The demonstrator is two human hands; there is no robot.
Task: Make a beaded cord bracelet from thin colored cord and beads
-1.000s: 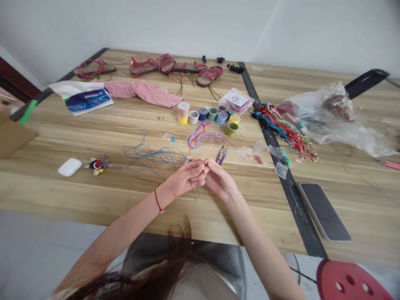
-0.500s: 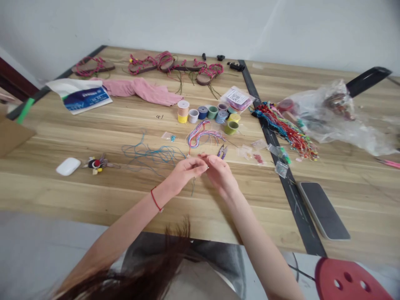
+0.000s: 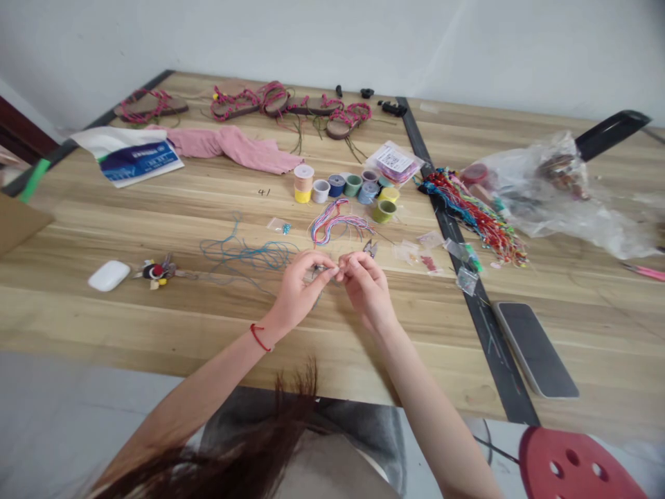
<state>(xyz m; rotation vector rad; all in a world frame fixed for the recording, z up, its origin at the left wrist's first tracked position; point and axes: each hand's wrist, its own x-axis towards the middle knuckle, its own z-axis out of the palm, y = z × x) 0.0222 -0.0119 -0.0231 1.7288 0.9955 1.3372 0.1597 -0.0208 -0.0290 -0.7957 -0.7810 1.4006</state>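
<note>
My left hand [image 3: 300,285], with a red string bracelet [image 3: 260,337] at its wrist, pinches thumb and forefinger together over the table. Thin blue thread [image 3: 260,255] lies in loose loops to its left and runs up to these fingers. Fingertip to fingertip with it, my right hand [image 3: 365,285] is also closed in a pinch; what sits between its fingers is too small to make out. Just beyond the right hand lie small thread snips [image 3: 370,248], partly covered by it. A bundle of pink, white and blue cords [image 3: 332,225] rests behind both hands.
Several thread spools [image 3: 353,186] stand farther back. Small bead bags [image 3: 429,263], a heap of colourful strings [image 3: 481,215] and a phone [image 3: 535,350] lie right. To the left are a white case [image 3: 108,276] and a keychain [image 3: 156,272]. Woven sandals [image 3: 236,105] line the back.
My fingertips have come together, and my right hand has turned into a tighter pinch. The left hand has shifted slightly left. The view has moved a little.
</note>
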